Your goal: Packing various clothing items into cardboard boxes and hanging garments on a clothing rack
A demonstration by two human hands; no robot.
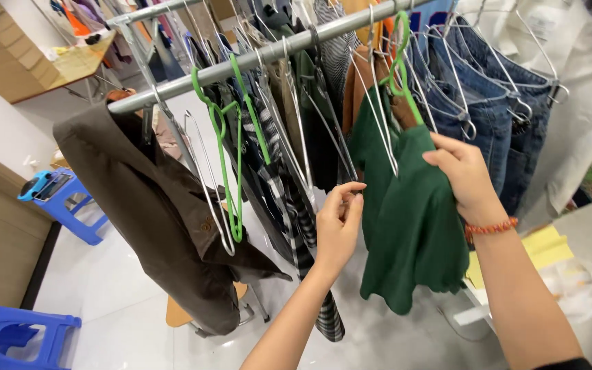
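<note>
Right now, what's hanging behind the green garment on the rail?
Behind the green garment, a brown garment shows at its upper left and blue jeans at its right. Their lower parts directly behind it are covered.

A brown jacket hangs at nine o'clock on the metal rail, blue jeans hang at two o'clock, an empty green hanger dangles between them, and blue plastic stools stand at seven and nine o'clock.

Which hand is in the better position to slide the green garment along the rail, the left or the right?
Probably the right hand: it already grips the green garment near its green hanger. The left hand pinches near a metal hanger beside it.
</note>
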